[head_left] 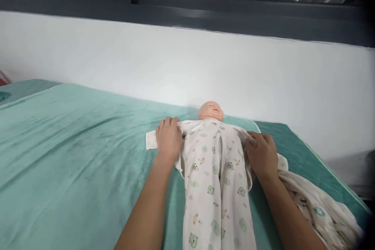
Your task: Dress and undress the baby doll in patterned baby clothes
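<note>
A baby doll [211, 110] lies on its back, its head towards the wall. White baby clothing [216, 175], printed with small green animals and ducks, covers its body; the front edges meet along a middle line. My left hand [170, 137] is closed over the sleeve on the left, and the white cuff [151, 140] sticks out beyond it. On the other side, my right hand [262, 152] pinches the right sleeve near the doll's shoulder, thumb on top. The doll's own arms and hands are hidden by cloth and my hands.
A green plush cover [73, 164] spreads under the doll. Bunched pale printed cloth [322, 211] lies at the right, beside my right forearm. Behind the doll rises a white wall [131, 58], with a dark window frame [205, 11] and metal bars above.
</note>
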`<action>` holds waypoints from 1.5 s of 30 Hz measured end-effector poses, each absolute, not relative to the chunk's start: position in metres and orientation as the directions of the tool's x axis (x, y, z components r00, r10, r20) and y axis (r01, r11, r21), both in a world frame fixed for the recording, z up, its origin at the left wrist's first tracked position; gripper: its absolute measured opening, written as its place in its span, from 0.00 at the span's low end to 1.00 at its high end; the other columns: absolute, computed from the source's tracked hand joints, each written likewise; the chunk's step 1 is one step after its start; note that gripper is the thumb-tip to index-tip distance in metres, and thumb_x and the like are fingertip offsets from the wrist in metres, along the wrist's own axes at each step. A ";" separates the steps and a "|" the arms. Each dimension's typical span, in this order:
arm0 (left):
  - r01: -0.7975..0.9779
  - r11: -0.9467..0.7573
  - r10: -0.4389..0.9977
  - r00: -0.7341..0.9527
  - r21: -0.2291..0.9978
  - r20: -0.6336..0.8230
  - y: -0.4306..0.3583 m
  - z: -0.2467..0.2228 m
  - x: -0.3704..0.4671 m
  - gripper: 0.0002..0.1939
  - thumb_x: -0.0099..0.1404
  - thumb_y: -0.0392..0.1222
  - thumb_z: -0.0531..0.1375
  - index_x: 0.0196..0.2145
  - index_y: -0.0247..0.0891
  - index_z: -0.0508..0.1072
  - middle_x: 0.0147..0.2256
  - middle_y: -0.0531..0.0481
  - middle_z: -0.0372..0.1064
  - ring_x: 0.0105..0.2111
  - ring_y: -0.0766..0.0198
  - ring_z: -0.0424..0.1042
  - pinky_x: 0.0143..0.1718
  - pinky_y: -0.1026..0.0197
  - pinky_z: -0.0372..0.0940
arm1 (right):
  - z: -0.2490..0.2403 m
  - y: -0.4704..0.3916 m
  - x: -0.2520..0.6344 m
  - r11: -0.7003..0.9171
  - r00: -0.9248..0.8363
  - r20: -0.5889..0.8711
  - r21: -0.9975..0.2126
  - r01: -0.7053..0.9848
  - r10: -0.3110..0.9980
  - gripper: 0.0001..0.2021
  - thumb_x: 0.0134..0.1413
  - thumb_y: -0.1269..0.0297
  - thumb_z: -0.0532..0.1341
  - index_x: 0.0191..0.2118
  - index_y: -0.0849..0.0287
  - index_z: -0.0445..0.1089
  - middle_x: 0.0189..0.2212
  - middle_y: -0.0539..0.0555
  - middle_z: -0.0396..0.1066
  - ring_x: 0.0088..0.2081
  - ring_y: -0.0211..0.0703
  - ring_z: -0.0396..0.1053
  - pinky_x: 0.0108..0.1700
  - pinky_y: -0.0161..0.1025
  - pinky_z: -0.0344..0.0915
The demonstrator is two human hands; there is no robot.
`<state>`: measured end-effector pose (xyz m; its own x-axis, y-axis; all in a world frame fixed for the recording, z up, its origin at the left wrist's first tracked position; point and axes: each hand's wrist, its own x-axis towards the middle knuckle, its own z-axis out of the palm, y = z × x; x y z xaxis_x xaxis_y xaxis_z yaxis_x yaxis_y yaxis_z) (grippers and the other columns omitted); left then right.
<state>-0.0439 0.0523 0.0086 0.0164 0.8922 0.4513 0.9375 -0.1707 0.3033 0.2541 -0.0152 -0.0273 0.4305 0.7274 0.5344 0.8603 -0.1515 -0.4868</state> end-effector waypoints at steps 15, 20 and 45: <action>0.927 -0.231 0.928 0.120 0.294 0.352 0.060 -0.010 -0.058 0.23 0.70 0.36 0.48 0.57 0.54 0.68 0.51 0.50 0.72 0.52 0.54 0.67 0.56 0.48 0.57 | 0.067 0.075 0.088 0.384 -0.381 -0.100 0.011 0.923 0.919 0.15 0.56 0.60 0.61 0.47 0.61 0.68 0.49 0.62 0.69 0.49 0.55 0.67 0.43 0.44 0.64; 0.928 -0.155 0.946 0.040 0.339 0.323 0.065 -0.011 -0.065 0.22 0.71 0.38 0.46 0.56 0.53 0.70 0.49 0.49 0.74 0.50 0.53 0.70 0.53 0.49 0.59 | 0.058 0.073 0.100 0.403 -0.404 -0.055 -0.027 0.915 0.913 0.20 0.52 0.59 0.65 0.49 0.59 0.64 0.50 0.59 0.68 0.50 0.52 0.65 0.39 0.40 0.63; 0.878 -0.073 0.955 -0.076 0.473 0.287 0.066 -0.011 -0.070 0.25 0.69 0.35 0.45 0.60 0.51 0.64 0.50 0.47 0.71 0.46 0.54 0.72 0.41 0.56 0.66 | 0.110 0.078 0.141 0.360 -0.365 -0.076 -0.064 0.931 0.928 0.15 0.60 0.51 0.56 0.47 0.45 0.74 0.43 0.52 0.75 0.43 0.51 0.71 0.42 0.44 0.60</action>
